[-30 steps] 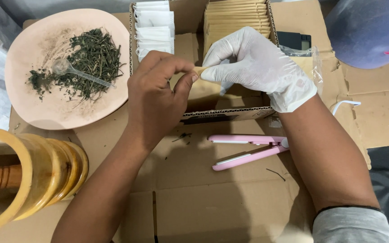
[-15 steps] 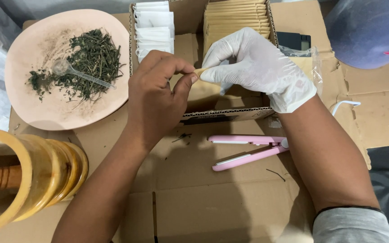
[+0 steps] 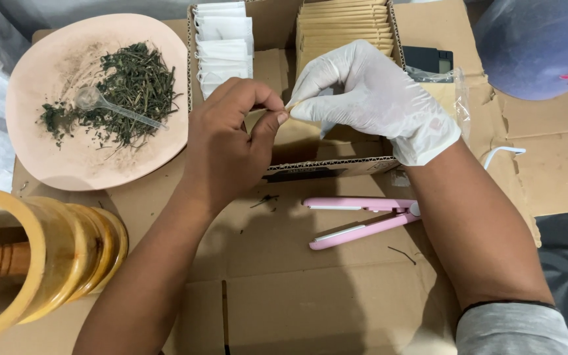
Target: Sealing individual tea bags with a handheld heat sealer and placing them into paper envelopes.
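Seen from above, two hands meet over an open cardboard box (image 3: 336, 164) on a bench (image 3: 336, 302) lined with flattened cardboard. The bare left hand (image 3: 228, 148) pinches one edge of a small tan sachet (image 3: 277, 112) between thumb and forefinger; the gloved right hand (image 3: 376, 98) pinches the edge facing it, fingertips almost touching the left's. Both grips are closed tight on the sachet, which sits just above the box's front and is mostly hidden by the fingers. Inside the box, white bags (image 3: 221, 39) are stacked on the left and tan sachets (image 3: 343, 26) on the right. To the left lies a pink plate (image 3: 41, 151) holding dried green herb (image 3: 133, 89) and a clear scoop (image 3: 110, 106). A pink heat sealer (image 3: 363, 220) rests open on the bench just below the box, and a wooden mortar (image 3: 41, 263) with its pestle stands at lower left. The hands seem to be parting the sachet's mouth: this likely goes best with a light pull on each lip, fingers near the rim, so the thin paper opens without tearing.
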